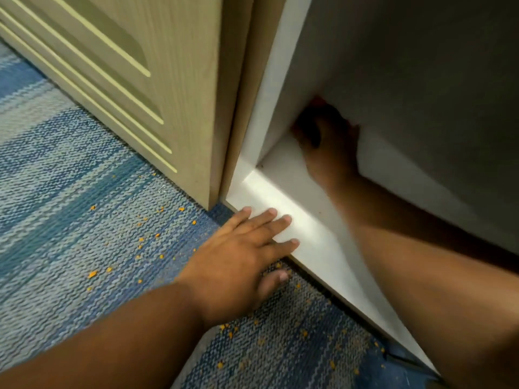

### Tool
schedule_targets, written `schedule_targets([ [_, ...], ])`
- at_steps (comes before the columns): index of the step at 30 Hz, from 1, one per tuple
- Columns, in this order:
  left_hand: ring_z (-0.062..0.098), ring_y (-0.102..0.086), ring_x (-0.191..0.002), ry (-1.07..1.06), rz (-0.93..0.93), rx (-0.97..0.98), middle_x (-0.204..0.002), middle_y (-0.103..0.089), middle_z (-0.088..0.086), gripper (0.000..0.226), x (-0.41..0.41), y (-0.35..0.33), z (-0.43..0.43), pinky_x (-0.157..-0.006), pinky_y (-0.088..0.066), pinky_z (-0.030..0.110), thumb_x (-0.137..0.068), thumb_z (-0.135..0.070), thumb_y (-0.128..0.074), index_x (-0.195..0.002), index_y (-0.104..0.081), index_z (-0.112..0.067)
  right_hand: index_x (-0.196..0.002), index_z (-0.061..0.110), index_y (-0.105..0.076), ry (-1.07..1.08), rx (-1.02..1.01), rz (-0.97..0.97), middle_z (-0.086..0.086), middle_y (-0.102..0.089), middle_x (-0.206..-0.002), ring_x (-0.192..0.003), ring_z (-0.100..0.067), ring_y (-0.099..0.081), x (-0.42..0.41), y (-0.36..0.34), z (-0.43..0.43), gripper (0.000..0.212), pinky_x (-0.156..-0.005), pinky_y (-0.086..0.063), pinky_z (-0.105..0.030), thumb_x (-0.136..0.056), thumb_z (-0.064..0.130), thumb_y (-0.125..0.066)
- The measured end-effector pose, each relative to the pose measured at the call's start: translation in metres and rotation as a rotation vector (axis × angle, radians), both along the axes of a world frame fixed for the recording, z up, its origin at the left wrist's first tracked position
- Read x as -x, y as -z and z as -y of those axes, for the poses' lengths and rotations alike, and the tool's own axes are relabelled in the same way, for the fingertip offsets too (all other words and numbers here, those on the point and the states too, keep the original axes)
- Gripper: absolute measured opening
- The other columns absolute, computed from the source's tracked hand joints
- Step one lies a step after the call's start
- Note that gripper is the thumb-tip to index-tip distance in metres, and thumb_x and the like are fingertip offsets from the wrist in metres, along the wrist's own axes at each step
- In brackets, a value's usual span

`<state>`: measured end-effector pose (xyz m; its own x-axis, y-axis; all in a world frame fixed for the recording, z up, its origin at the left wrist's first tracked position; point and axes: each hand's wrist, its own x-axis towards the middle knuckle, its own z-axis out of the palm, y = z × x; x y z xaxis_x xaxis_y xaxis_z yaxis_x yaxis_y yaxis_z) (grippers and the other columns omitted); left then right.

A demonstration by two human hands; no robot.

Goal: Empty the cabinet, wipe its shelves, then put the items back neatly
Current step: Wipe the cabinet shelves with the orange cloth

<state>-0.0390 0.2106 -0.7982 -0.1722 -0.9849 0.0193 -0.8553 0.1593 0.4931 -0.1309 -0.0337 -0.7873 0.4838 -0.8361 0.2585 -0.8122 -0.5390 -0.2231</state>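
The white cabinet's bottom shelf [283, 175] lies low at floor level, bare where it shows. My left hand [244, 248] rests flat with straight fingers on the shelf's front edge. My right hand [327, 141] reaches deep into the shaded back left corner of the shelf, under the shelf above. A bit of something red [317, 101] shows just past its fingers; the fingers are dark and blurred, so their hold is unclear.
The beige cabinet door [134, 80] stands open on the left. Blue and grey carpet [70, 192] covers the floor, scattered with several small orange crumbs [92, 273]. An upper white shelf [421, 175] overhangs my right forearm.
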Motion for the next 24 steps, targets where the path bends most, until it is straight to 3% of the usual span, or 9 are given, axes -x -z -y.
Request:
schedule_targets([
  [4,0.025,-0.061,-0.11,-0.102,0.074,-0.057,-0.123,-0.061,-0.002,0.034,-0.033,-0.005,-0.046,-0.087,-0.054,0.044,-0.092,-0.043,-0.051,-0.119,-0.066,-0.029,-0.116,0.025,-0.066,-0.444,-0.296,0.015,0.001,-0.066,-0.123,-0.113,-0.017,-0.058,0.032,-0.015,-0.082,0.023,-0.101,-0.043,-0.031,-0.097,0.036,-0.059],
  [6,0.026,-0.059,-0.103,-0.156,0.127,-0.112,-0.117,-0.059,-0.001,0.035,-0.05,-0.01,-0.058,-0.082,-0.053,0.045,-0.092,-0.043,-0.05,-0.12,-0.065,-0.028,-0.115,0.02,-0.062,-0.262,-0.2,0.016,-0.007,-0.07,-0.111,-0.101,-0.025,-0.065,0.041,-0.028,-0.057,0.029,-0.083,-0.048,-0.033,-0.102,0.044,-0.052],
  [8,0.026,-0.057,-0.105,-0.17,0.182,-0.12,-0.119,-0.058,-0.001,0.036,-0.057,-0.013,-0.056,-0.084,-0.053,0.044,-0.093,-0.043,-0.048,-0.121,-0.064,-0.028,-0.123,0.012,-0.058,0.07,-0.25,0.127,-0.017,-0.066,-0.117,-0.108,-0.035,-0.062,0.046,-0.039,-0.028,0.032,-0.088,-0.046,-0.037,-0.102,0.034,-0.054],
  [11,0.027,-0.057,-0.105,-0.18,0.218,-0.109,-0.118,-0.058,0.002,0.037,-0.058,-0.023,-0.044,-0.085,-0.053,0.043,-0.092,-0.041,-0.047,-0.12,-0.066,-0.026,-0.116,0.024,-0.061,-0.324,-0.21,0.062,-0.002,-0.067,-0.112,-0.107,-0.022,-0.062,0.032,-0.022,-0.06,0.021,-0.096,-0.047,-0.037,-0.096,0.022,-0.058],
  [14,0.028,-0.058,-0.106,-0.177,0.212,-0.101,-0.118,-0.059,0.004,0.034,-0.061,-0.033,-0.039,-0.086,-0.054,0.044,-0.09,-0.034,-0.055,-0.12,-0.067,-0.023,-0.111,0.025,-0.059,-0.46,-0.173,-0.117,0.012,-0.063,-0.097,-0.087,-0.004,-0.054,0.057,-0.027,-0.102,0.011,-0.077,-0.038,-0.023,-0.099,0.026,-0.059],
  [17,0.029,-0.059,-0.112,-0.106,0.235,-0.077,-0.125,-0.06,0.006,0.034,-0.06,-0.035,-0.034,-0.088,-0.056,0.044,-0.09,-0.028,-0.061,-0.123,-0.067,-0.021,-0.124,0.017,-0.064,0.028,-0.195,0.073,0.005,-0.064,-0.104,-0.085,-0.004,-0.054,0.113,-0.038,-0.072,0.027,-0.076,-0.038,-0.021,-0.1,0.021,-0.054],
  [19,0.029,-0.056,-0.125,-0.044,0.234,-0.078,-0.139,-0.057,0.008,0.042,-0.053,-0.034,-0.025,-0.1,-0.052,0.046,-0.09,-0.028,-0.064,-0.131,-0.064,-0.023,-0.126,0.012,-0.066,0.196,-0.206,0.203,-0.004,-0.069,-0.108,-0.091,-0.018,-0.063,0.127,-0.035,-0.067,0.032,-0.088,-0.048,-0.036,-0.099,0.02,-0.051],
  [21,0.027,-0.046,-0.138,-0.003,0.238,-0.103,-0.152,-0.047,0.007,0.05,-0.043,-0.034,-0.017,-0.111,-0.044,0.046,-0.092,-0.031,-0.062,-0.141,-0.057,-0.026,-0.125,0.014,-0.067,0.105,-0.344,0.235,-0.006,-0.068,-0.122,-0.114,-0.018,-0.063,0.12,-0.011,-0.122,0.033,-0.103,-0.045,-0.043,-0.094,0.016,-0.055],
  [24,0.021,-0.031,-0.149,-0.01,0.22,-0.167,-0.164,-0.029,0.002,0.055,-0.038,-0.038,-0.01,-0.12,-0.033,0.04,-0.098,-0.038,-0.053,-0.152,-0.043,-0.03,-0.128,0.043,-0.055,-0.24,-0.357,0.124,0.018,-0.059,-0.132,-0.125,0.009,-0.048,0.118,-0.022,-0.203,0.041,-0.111,-0.032,-0.014,-0.1,0.013,-0.056],
])
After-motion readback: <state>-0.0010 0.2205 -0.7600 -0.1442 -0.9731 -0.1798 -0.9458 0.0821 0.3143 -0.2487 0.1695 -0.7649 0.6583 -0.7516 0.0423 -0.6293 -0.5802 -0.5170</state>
